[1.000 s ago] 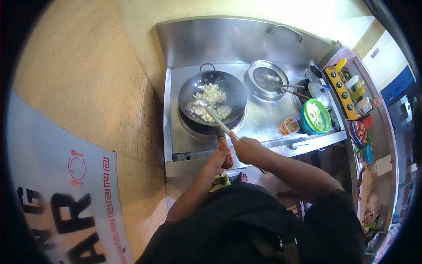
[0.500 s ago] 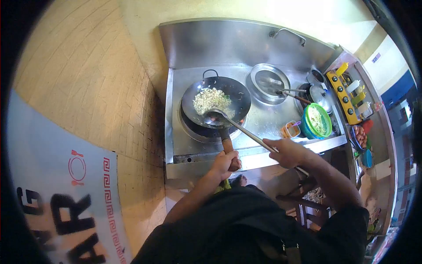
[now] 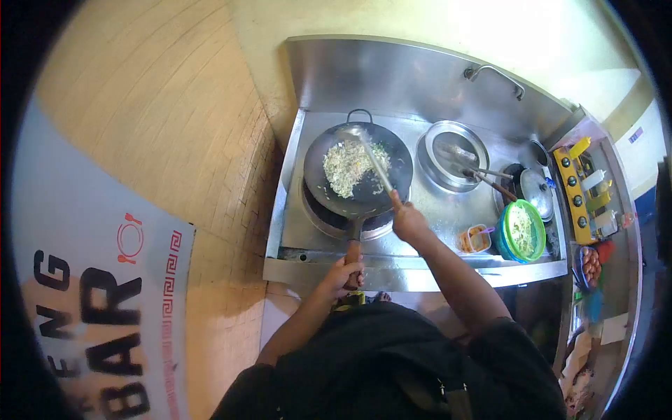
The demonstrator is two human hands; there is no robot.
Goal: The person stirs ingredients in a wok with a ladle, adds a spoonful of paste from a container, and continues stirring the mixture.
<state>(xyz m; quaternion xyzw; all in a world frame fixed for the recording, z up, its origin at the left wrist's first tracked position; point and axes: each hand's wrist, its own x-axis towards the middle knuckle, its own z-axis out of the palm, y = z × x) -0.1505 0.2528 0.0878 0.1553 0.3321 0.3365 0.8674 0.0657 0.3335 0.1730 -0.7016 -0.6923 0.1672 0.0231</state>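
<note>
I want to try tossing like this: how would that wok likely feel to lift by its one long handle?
Probably front-heavy: the wok is wide, dark metal, and holds a pile of rice far from the left hand. It may tend to tip forward, as that hand alone holds the handle. It looks rigid.

The wok [image 3: 358, 168] is round, dark and deep, and sits over the burner ring at the left of the steel desk, a small loop handle on its far rim. Its long wooden handle [image 3: 353, 250] runs toward the near edge, where the left hand [image 3: 344, 271] is closed around its end. Pale chopped food with green flecks [image 3: 346, 164] lies heaped in the left half of the pan. A long metal ladle [image 3: 372, 159] slants across the pan, its bowl at the far rim, its shaft gripped by the right hand [image 3: 408, 222] just beside the wok's near right rim.
</note>
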